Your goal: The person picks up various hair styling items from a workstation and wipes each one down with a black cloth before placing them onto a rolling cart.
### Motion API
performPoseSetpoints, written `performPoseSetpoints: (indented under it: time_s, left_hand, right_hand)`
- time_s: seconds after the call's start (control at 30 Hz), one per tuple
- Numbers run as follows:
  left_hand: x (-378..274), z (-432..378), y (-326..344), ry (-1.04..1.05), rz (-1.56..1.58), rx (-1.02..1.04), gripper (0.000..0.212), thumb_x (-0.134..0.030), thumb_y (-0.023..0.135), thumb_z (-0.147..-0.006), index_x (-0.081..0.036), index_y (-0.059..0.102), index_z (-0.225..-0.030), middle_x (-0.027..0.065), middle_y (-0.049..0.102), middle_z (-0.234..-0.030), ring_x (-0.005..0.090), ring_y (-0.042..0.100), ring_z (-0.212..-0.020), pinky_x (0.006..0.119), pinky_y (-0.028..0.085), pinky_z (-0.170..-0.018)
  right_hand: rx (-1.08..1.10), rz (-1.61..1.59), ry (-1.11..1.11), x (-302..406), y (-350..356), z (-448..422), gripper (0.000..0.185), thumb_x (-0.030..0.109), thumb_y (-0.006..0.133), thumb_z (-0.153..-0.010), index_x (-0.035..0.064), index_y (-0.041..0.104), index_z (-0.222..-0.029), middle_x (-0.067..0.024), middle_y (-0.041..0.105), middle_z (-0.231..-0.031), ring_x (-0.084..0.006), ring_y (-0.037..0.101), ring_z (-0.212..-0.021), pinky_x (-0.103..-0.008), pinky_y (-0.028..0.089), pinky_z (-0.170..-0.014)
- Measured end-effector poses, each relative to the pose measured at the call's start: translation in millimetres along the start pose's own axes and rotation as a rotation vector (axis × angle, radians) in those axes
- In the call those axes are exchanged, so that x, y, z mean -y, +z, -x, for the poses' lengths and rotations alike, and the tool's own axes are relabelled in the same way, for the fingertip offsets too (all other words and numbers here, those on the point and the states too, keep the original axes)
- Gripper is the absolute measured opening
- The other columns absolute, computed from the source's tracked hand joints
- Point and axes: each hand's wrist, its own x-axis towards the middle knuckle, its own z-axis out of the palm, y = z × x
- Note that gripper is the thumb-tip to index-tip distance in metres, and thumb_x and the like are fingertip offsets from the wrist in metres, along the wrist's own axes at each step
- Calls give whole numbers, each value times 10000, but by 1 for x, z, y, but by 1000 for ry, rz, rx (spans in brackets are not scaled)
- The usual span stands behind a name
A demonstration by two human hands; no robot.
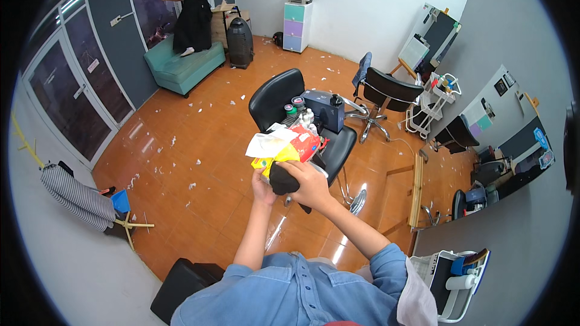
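A red and yellow soft tissue pack (308, 142) is in front of me, a white tissue (268, 143) sticking out of its top. My left hand (263, 189) grips the pack's near end from the left. Bunched in my right hand (312, 184) is a black cloth (283, 179), pressed against the yellow end of the pack. Just beyond both hands stands a black salon chair (276, 97). On its seat are a dark blue box (324, 111), a black bottle (336, 101), small white bottles (308, 117) and round jars (297, 102).
Paper scraps (192, 186) litter the orange tiled floor (213, 145). A person in black (192, 13) is on a green sofa (186, 65) by the window. White trolleys (430, 111) and a large mirror (489, 163) line the right wall. A black stool (181, 290) stands behind me, left.
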Motion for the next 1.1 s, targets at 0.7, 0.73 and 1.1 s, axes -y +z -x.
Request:
performPoseSetpoints:
  time_s: [0.7, 0.73, 1.1]
  left_hand:
    - [-25, -19, 7, 24, 37, 124, 587, -292, 506, -810, -82, 398, -1347, 146, 493, -1318, 307, 497, -1191, 501, 393, -1009]
    - [-26, -17, 10, 16, 59, 113, 598, -274, 506, -805, -72, 384, -1354, 156, 469, -1340, 320, 477, -1212, 510, 371, -1027]
    - [-39, -10, -7, 44, -71, -24, 544, -298, 491, -813, -89, 443, -1313, 108, 533, -1283, 272, 523, -1165, 439, 430, -972]
  right_hand:
    - [-131, -35, 153, -39, 21, -44, 574, 107, 720, -594, 128, 595, -1154, -84, 645, -1060, -276, 620, -967, -362, 504, -819]
    - [-178, -9, 195, -51, 22, -48, 593, 107, 717, -581, 129, 591, -1160, -78, 641, -1065, -276, 613, -977, -364, 503, -817]
    - [70, -111, -41, 0, 34, -33, 599, 106, 737, -574, 130, 590, -1155, -104, 633, -1087, -284, 607, -996, -358, 492, -849]
